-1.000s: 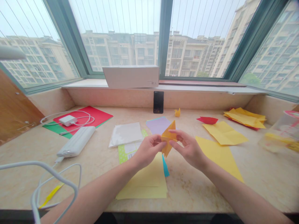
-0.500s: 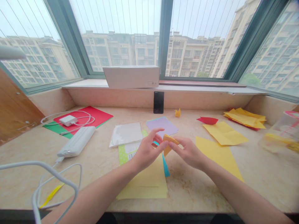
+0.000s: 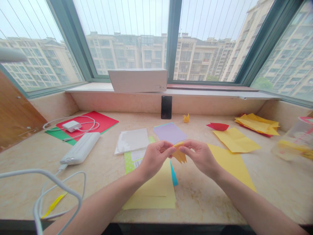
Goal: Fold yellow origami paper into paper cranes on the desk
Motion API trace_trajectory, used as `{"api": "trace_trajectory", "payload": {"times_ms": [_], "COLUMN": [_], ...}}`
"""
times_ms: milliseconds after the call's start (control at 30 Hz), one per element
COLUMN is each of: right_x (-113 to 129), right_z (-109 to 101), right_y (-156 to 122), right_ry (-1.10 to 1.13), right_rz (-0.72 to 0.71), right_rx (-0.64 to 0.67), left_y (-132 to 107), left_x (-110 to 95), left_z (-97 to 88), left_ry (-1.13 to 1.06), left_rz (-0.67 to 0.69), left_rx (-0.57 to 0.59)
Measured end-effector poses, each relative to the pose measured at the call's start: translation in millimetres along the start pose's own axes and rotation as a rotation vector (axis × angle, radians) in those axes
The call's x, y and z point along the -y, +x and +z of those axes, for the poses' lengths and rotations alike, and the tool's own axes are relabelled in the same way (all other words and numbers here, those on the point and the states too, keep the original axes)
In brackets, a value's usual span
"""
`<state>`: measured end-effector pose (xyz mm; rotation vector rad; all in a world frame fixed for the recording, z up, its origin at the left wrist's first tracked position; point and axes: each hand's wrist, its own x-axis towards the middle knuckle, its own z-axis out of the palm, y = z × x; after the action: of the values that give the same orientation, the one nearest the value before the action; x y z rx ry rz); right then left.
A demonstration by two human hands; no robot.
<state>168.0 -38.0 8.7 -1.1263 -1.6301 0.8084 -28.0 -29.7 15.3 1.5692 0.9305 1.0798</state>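
Both my hands meet above the middle of the stone counter (image 3: 220, 202). Between them is a small folded orange paper piece (image 3: 179, 155), hanging point-down. My left hand (image 3: 154, 158) pinches its left edge with curled fingers. My right hand (image 3: 201, 156) pinches its right edge with thumb and forefinger. Under the hands lies a pale yellow sheet (image 3: 156, 191) over a blue sheet (image 3: 173, 176) and a green dotted sheet (image 3: 129, 160). A lilac sheet (image 3: 170, 132) lies just behind the hands.
A large yellow sheet (image 3: 232, 163) lies to the right, with more yellow paper (image 3: 236, 140), a red folded piece (image 3: 217, 126) and a paper pile (image 3: 258, 123). A power bank (image 3: 80, 148), charger (image 3: 71, 126), white cables (image 3: 49, 195), phone (image 3: 166, 107), small orange figure (image 3: 186, 117), white box (image 3: 138, 80) and plastic container (image 3: 295, 138).
The orange piece was held up with a tall point, then lowered and turned. My left hand opened briefly half a second ago and is pinching the piece again now.
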Motion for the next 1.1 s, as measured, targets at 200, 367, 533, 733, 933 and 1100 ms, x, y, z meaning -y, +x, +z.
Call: {"api": "trace_trajectory", "payload": {"times_ms": [200, 367, 533, 733, 933, 1100], "right_x": [-0.4, 2.8, 2.4, -1.4, -3.5, -7.2], "right_z": [3.7, 0.7, 0.5, 3.5, 3.7, 4.8], "right_y": [-2.7, -2.3, -3.2, -2.2, -0.4, -0.7], "right_ry": [0.032, 0.085, 0.152, 0.213, 0.221, 0.219], "right_rz": [-0.015, -0.011, 0.007, -0.006, -0.009, -0.055], "right_rx": [-0.149, -0.098, 0.024, -0.015, -0.023, -0.066], "left_y": [-4.5, -1.0, 2.1, -1.2, -1.2, -0.3], "left_x": [-4.2, -0.7, 0.9, -2.8, -4.5, -1.9], "left_z": [3.5, 3.8, 2.8, 5.9, 6.6, 3.0], "left_ry": [-0.042, -0.143, -0.19, -0.235, -0.286, -0.319], "left_rz": [-0.033, -0.063, -0.071, -0.014, 0.073, 0.038], "left_rx": [0.08, 0.052, 0.02, 0.023, 0.041, 0.094]}}
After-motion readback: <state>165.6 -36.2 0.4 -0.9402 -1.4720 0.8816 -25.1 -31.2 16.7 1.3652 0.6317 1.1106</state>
